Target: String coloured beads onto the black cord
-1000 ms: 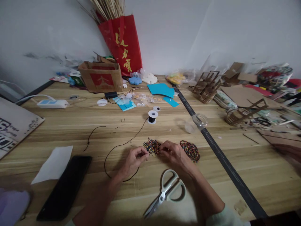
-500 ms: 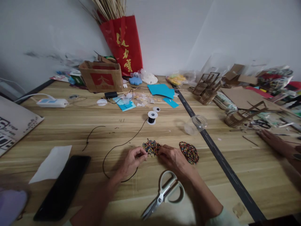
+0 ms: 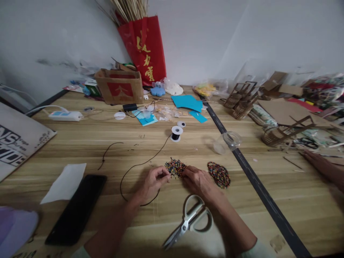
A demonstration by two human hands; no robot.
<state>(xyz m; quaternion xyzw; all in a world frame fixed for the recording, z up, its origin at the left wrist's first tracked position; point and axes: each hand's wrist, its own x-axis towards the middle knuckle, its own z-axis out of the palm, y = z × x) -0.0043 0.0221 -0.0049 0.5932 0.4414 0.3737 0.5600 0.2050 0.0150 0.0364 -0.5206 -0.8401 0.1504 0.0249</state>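
Note:
A pile of small multicoloured beads (image 3: pixel 175 167) lies on the table between my hands. At its left edge my left hand (image 3: pixel 155 180) is closed in a pinch, with the black cord (image 3: pixel 131 167) running under my wrist and up to the fingers. My right hand (image 3: pixel 197 179) rests at the pile's right side, fingertips pressed together among the beads; what they grip is hidden. Strung beads (image 3: pixel 219 175) lie coiled just right of that hand. The cord leads back to a white spool (image 3: pixel 176 134) standing upright. Scissors with pale handles (image 3: pixel 188 220) lie nearer me, blades slightly apart.
To the left are a black phone (image 3: pixel 76 209) and white paper (image 3: pixel 64 183). A clear round container (image 3: pixel 228 142) sits by the dark table strip (image 3: pixel 258 190). Small woven baskets (image 3: pixel 279 136) stand right, near another person's hand (image 3: pixel 318 163). A cardboard box (image 3: pixel 120 87) stands behind.
The whole view has shifted slightly, so things appear a little farther right. Both hands keep nearly the same pose at the bead pile.

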